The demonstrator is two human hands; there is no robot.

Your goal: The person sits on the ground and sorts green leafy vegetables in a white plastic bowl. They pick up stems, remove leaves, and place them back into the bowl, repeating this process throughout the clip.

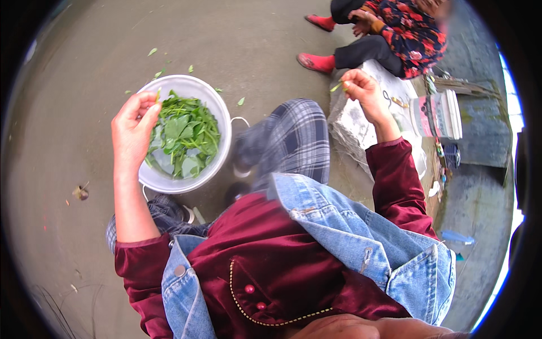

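A white bucket (226, 121) with a wire handle stands on the ground in front of me, to the left. Loose green leafy vegetables (186, 133) lie in it, with water showing between the leaves. Over the bucket's left rim, my left hand (133, 129) pinches a thin green stem (158, 95) between thumb and fingers. Off to the right and apart from the bucket, my right hand (366, 95) is closed, fingertips pressed on a small green stem piece (337, 87).
Several fallen leaves (241, 101) dot the concrete ground around the bucket. At the right are a pale stone block (353, 124) and a white pail (437, 114) lying tilted. Another person (403, 34) in a flowered top and red shoes sits at the upper right.
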